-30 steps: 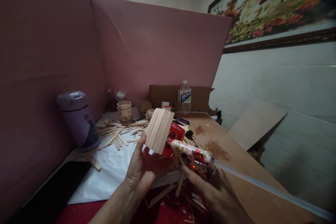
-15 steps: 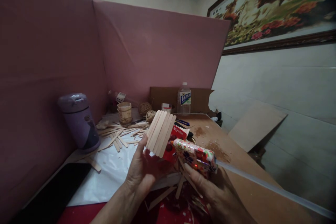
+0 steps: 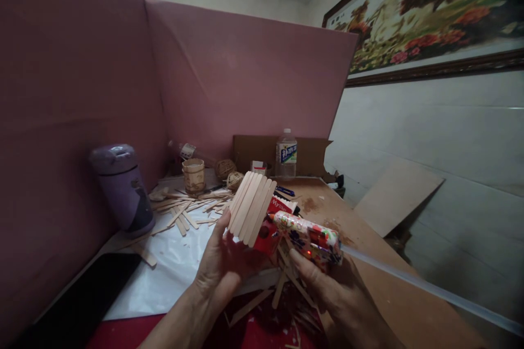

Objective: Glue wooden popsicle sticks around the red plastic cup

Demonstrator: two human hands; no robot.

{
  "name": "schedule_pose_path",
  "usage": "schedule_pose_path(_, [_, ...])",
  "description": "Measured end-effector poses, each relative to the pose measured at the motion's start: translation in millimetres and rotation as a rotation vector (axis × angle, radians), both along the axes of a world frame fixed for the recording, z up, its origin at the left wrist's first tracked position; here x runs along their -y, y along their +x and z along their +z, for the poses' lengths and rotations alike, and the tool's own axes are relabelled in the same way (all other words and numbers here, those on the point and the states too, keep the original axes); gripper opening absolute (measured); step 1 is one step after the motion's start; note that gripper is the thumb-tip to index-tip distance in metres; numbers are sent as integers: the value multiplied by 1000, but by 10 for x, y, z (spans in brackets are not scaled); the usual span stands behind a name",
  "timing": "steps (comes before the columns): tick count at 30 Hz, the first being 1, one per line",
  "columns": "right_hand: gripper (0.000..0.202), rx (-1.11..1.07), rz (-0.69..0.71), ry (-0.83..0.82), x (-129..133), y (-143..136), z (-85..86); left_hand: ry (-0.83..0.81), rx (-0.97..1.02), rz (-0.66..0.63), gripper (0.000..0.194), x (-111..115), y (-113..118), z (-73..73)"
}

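My left hand [image 3: 219, 262] grips a piece made of wooden sticks [image 3: 251, 208] set side by side, held up tilted over the table. In my right hand [image 3: 327, 283] is a glue gun [image 3: 307, 233] with a colourful pattern and a small red light. Its orange nozzle points left, close to the right edge of the stick piece. A clear glue stick [image 3: 429, 289] runs out of the gun's back to the right. Behind the stick piece shows a red packet [image 3: 282, 206]. Loose sticks [image 3: 280, 288] lie below, between my hands.
A purple bottle [image 3: 123, 188] stands at left, near a black flat object [image 3: 90, 294]. Scattered sticks [image 3: 180, 218] lie on white sheeting [image 3: 164, 283]. Behind are a small wooden cup [image 3: 194, 176], twine balls [image 3: 225, 169], a clear bottle [image 3: 286, 155] and cardboard [image 3: 254, 147].
The glue gun has moved slightly to the right, its nozzle a little farther from the stick piece's lower part. My left hand holds the piece almost as before.
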State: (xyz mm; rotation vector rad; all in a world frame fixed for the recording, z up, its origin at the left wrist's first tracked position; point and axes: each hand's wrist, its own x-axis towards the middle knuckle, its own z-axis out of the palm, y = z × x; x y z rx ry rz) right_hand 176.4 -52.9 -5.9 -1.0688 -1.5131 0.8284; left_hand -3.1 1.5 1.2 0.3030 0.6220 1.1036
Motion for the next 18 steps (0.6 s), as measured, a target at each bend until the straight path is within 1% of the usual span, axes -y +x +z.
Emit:
schedule_pose_path(3, [35, -14, 13, -9, 4, -19, 78, 2, -11, 0, 55, -3, 4, -8])
schedule_pose_path(6, [39, -48, -7, 6, 17, -57, 134, 16, -4, -7, 57, -5, 6, -23])
schedule_pose_path(9, [39, -68, -23, 11, 25, -78, 124, 16, 1, -6, 57, -1, 7, -27])
schedule_pose_path(13, [36, -66, -18, 28, 22, -39, 96, 25, 2, -12, 57, 7, 2, -22])
schedule_pose_path(18, [33, -49, 29, 23, 37, -13, 181, 25, 3, -24, 59, -1, 1, -33])
